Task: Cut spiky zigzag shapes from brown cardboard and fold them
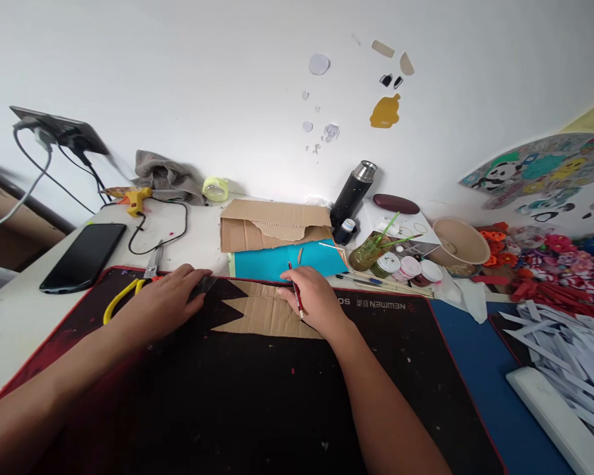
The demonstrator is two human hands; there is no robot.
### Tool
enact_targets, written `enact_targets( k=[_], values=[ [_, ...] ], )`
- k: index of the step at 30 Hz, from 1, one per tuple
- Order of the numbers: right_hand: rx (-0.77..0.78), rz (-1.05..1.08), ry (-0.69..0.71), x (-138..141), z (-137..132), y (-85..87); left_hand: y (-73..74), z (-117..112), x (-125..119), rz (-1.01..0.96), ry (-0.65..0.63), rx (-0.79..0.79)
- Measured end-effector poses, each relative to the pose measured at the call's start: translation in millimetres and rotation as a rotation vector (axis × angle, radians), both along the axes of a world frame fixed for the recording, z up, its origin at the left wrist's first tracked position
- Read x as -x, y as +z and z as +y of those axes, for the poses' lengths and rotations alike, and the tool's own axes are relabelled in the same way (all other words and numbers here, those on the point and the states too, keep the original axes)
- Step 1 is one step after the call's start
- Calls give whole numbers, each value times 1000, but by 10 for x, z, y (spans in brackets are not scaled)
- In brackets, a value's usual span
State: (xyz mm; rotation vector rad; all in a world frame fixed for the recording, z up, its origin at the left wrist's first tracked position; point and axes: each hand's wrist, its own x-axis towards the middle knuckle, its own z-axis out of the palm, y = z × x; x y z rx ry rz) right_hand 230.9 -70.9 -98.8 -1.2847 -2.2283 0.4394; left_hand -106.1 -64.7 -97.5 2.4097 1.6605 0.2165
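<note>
A strip of brown cardboard (272,315) with a zigzag-cut left end lies on the black desk mat (257,409). My right hand (317,297) rests over its far right part, with a dark red pencil (297,300) held between thumb and fingers. Left of the zigzag points, my left hand (173,297) is low over the mat. Its thumb and forefinger are around a thin, greyish see-through piece (205,285) whose kind I cannot make out. Scissors (152,265) with yellow handles lie beside that hand, partly under it.
Behind the mat are folded cardboard (277,224), a blue sheet (262,262), a black flask (354,191), paint jars (387,265) and a glass with green sticks (366,257). A phone (84,257) and glue gun (136,198) lie left. Paper strips (574,356) are piled right.
</note>
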Motion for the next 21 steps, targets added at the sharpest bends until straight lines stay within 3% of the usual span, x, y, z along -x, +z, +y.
enact_targets(
  k=[21],
  values=[
    [5,-7,61,97,26,-104,76,-19,-76,145,12,-62]
  ],
)
